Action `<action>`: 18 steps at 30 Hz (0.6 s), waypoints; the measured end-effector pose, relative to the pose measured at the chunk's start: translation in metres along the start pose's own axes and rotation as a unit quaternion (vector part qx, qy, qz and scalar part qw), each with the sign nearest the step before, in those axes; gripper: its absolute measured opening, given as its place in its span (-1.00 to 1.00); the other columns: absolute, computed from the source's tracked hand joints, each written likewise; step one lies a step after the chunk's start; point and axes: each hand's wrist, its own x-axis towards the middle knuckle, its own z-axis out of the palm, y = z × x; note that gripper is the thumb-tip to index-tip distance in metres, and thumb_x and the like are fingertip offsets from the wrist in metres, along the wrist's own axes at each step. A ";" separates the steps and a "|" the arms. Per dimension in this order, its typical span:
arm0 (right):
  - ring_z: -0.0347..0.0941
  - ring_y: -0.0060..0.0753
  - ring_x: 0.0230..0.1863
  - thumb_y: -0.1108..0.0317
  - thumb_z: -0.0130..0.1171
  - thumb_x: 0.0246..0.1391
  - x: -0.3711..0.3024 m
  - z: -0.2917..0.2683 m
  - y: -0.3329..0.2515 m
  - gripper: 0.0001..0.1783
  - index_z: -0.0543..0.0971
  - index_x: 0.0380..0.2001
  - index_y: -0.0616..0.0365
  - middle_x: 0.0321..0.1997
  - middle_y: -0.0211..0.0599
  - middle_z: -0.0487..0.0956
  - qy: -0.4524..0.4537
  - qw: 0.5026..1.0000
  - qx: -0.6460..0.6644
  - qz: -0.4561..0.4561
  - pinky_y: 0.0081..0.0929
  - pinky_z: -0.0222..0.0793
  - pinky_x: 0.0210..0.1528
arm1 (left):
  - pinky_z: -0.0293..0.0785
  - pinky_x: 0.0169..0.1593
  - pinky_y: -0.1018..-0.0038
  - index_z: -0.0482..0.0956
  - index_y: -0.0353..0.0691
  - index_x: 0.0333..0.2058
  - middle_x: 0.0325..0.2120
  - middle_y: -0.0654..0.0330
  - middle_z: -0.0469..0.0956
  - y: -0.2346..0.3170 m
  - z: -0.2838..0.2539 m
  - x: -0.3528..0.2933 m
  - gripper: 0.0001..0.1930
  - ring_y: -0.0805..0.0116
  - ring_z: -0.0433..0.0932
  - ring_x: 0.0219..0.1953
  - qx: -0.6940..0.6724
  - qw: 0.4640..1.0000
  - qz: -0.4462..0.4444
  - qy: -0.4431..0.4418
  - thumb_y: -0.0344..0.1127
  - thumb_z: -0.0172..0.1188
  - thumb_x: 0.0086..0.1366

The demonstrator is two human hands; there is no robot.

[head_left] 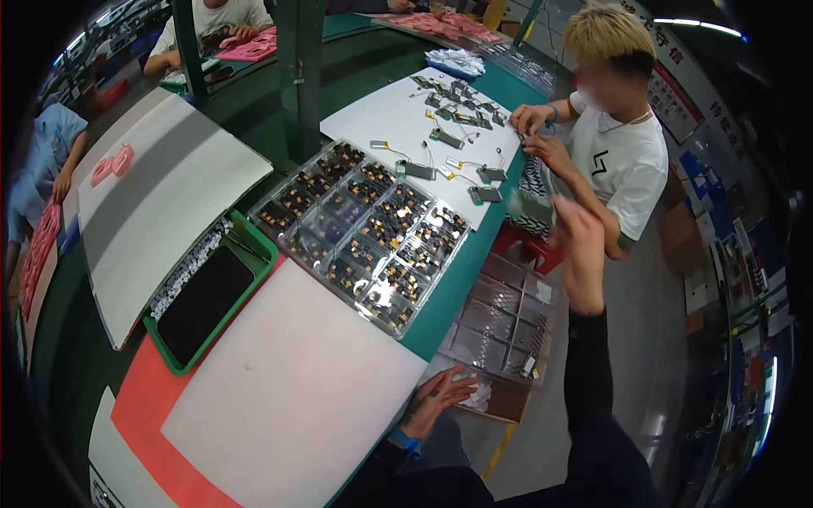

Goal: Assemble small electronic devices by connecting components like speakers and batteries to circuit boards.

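- Hidden or unclear: the right hand (583,254) is raised and blurred by motion, so whether its fingers are curled or spread cannot be told; a blurred dark-and-white patterned object (533,203) shows just beside its upper edge, and whether the hand grips it cannot be told either.
- Hidden or unclear: the small parts in the clear compartment tray (364,229) read only as dark and gold bits; their kind cannot be made out.
- Cut off: the white board (288,406) on the green table (449,288) runs out of view at the lower edge, with a red sheet (140,406) showing under its left side.
- Left hand (436,396): spread flat, fingers apart, holding nothing. It rests at the table's near edge, its fingertips touching a bit of crumpled white material (481,394) that lies on a stack of empty clear trays (500,326) below table level.
- Right hand: lifted off the table, well apart from the left hand, in a dark sleeve, near a co-worker in a white shirt (622,161).
- Co-worker: both hands (535,127) are on small wired components at the edge of a second white board (398,118).
- Left of the compartment tray: a green bin (254,245) holding a dark slab.
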 end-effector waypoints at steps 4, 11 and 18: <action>0.41 -0.61 -0.36 0.26 0.29 0.21 0.106 0.089 0.005 -0.75 0.67 -0.16 0.19 -0.31 -0.43 0.55 -0.116 0.988 0.093 0.042 -0.62 0.32 -0.37 | 0.48 0.30 0.27 0.25 -0.31 0.35 0.19 -0.14 0.53 0.005 0.003 0.001 -0.44 0.07 0.58 0.17 0.012 1.000 -0.007 0.002 0.02 -0.17 0.63; 0.52 -0.43 -0.43 0.22 0.28 0.18 0.261 0.236 0.043 -0.73 0.64 -0.27 0.25 -0.38 -0.27 0.62 -0.103 0.881 -0.048 0.459 -0.49 0.43 -0.40 | 0.50 0.28 0.28 0.27 -0.33 0.33 0.17 -0.12 0.53 0.006 -0.005 -0.004 -0.48 0.08 0.59 0.16 0.006 1.000 -0.001 0.012 -0.04 -0.16 0.64; 0.52 -0.28 -0.55 0.08 0.28 0.13 0.226 0.215 0.053 -0.57 0.62 -0.43 0.35 -0.50 -0.15 0.64 -0.059 0.909 -0.404 0.083 -0.35 0.47 -0.44 | 0.51 0.26 0.29 0.29 -0.35 0.32 0.15 -0.13 0.54 0.013 0.002 -0.007 -0.52 0.06 0.60 0.15 -0.009 1.000 0.006 0.026 -0.13 -0.10 0.63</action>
